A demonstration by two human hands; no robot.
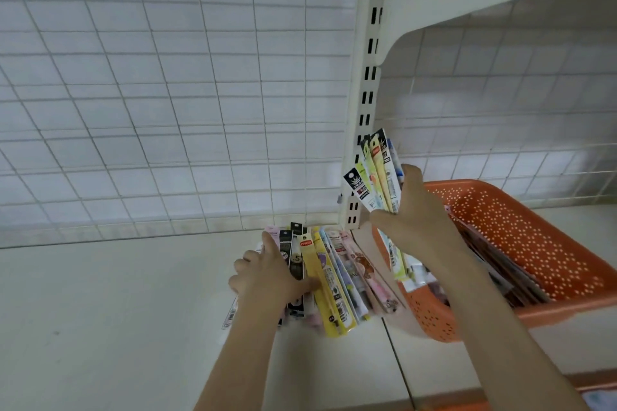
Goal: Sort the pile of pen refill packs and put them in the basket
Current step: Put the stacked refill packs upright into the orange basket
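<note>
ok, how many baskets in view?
1. The orange basket sits on the shelf at right, beside the pile of packs, with packs already inside. The right hand holds a bunch of packs over its near corner. Nothing suggests another basket, though the frame cuts off at right.

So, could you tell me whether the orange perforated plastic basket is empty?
No, the orange perforated plastic basket already holds several refill packs along its near side.

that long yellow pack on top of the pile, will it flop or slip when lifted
The yellow pack looks thin, long and flat, so it is probably light and bends a little. Its glossy wrap, lying on other packs, may slide easily.
</note>
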